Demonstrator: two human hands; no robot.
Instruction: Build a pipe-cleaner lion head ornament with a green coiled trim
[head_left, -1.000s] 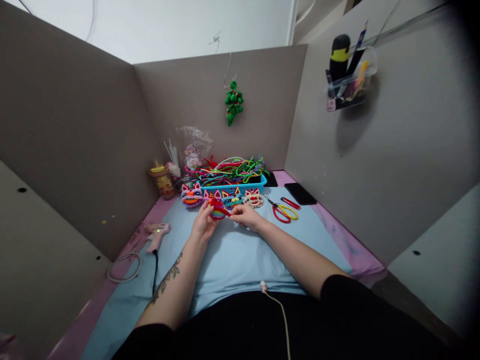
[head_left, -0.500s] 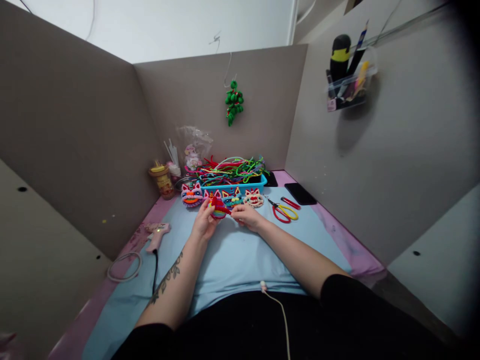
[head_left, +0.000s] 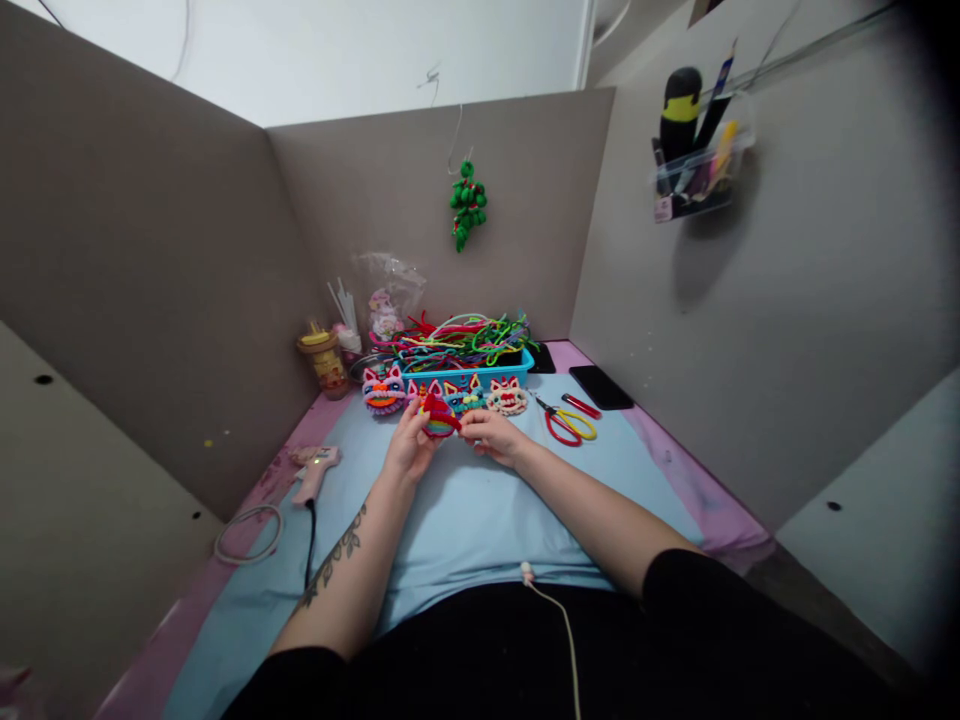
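My left hand [head_left: 409, 440] is closed on the left side of a small multicoloured fuzzy piece [head_left: 439, 420], red on top with yellow, green and blue bands below. A red pipe cleaner end sticks out on its right, and my right hand [head_left: 487, 437] pinches it. Both hands are held above the light blue cloth. Just behind them stand several fuzzy lion-head figures: a purple and orange one [head_left: 383, 390], a teal one [head_left: 466, 396] and a cream and red one [head_left: 508, 397]. Another pink one is partly hidden by my left hand.
Behind the figures, a blue basket [head_left: 517, 370] overflows with coloured pipe cleaners [head_left: 465, 340]. Red-and-yellow-handled scissors [head_left: 568, 425], a red cutter [head_left: 580, 405] and a phone [head_left: 601, 387] lie to the right. At left rest a pink glue gun [head_left: 316, 474] with its cord and a lidded cup [head_left: 326, 364].
The red pipe cleaner end has been drawn down and closer against the piece, and my right hand has shifted slightly left. My left hand keeps its hold.
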